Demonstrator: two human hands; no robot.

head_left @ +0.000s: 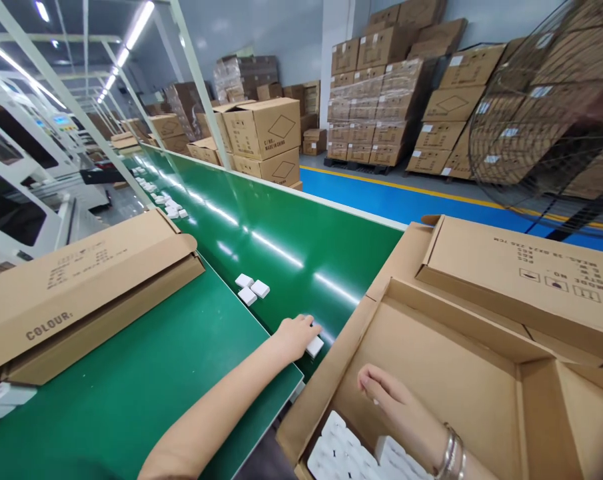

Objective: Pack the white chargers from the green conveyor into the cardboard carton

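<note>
My left hand (297,337) is over the green conveyor belt, its fingers curled down on small white boxes. One white box (314,347) shows beside the fingertips; another is mostly covered by the fingers. My right hand (385,392), with bangles at the wrist, hovers inside an open cardboard carton (431,340). Its fingers are curled in and nothing shows in them. Below it, rows of white boxes (338,447) are packed in the carton's near corner. Farther up the belt lies a small group of white boxes (252,289).
A green side table (146,373) bears a closed carton (81,280) at left. More white pieces (168,205) lie far along the belt (281,220). A flap-topped carton (526,267) sits behind the open one. A large fan (541,127) stands at right, before stacked cartons (371,100).
</note>
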